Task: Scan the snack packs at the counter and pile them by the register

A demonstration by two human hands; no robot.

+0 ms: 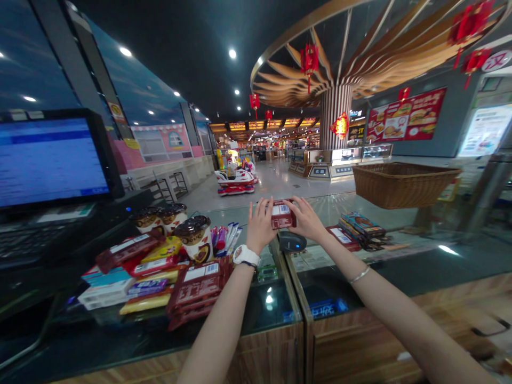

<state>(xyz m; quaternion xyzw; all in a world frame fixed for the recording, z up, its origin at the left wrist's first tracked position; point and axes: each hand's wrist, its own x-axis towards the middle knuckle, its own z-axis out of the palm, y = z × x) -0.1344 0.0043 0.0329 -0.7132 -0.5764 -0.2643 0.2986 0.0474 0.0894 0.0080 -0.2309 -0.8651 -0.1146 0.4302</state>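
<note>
Between both hands, over the glass counter, is a dark red-brown snack packet (282, 215) with a pale label facing me. My left hand (261, 223) grips its left edge, a white watch on that wrist. On the packet's right edge my right hand (307, 217) is closed, thumb and fingers along the side. Just below the packet lies a round black device (293, 242) with a small blue light. Left of my left forearm sits a stack of similar brown packets (199, 285). To the right, another brown packet (344, 239) lies beside a pile of flat blue-and-brown boxes (363, 228).
Lidded Dove cups (196, 240), bars and small boxes (106, 290) crowd the counter's left side. A monitor (52, 160) and keyboard (28, 234) stand far left. A wicker basket (404, 186) rests at the right back. A metal seam (292, 282) divides the counter.
</note>
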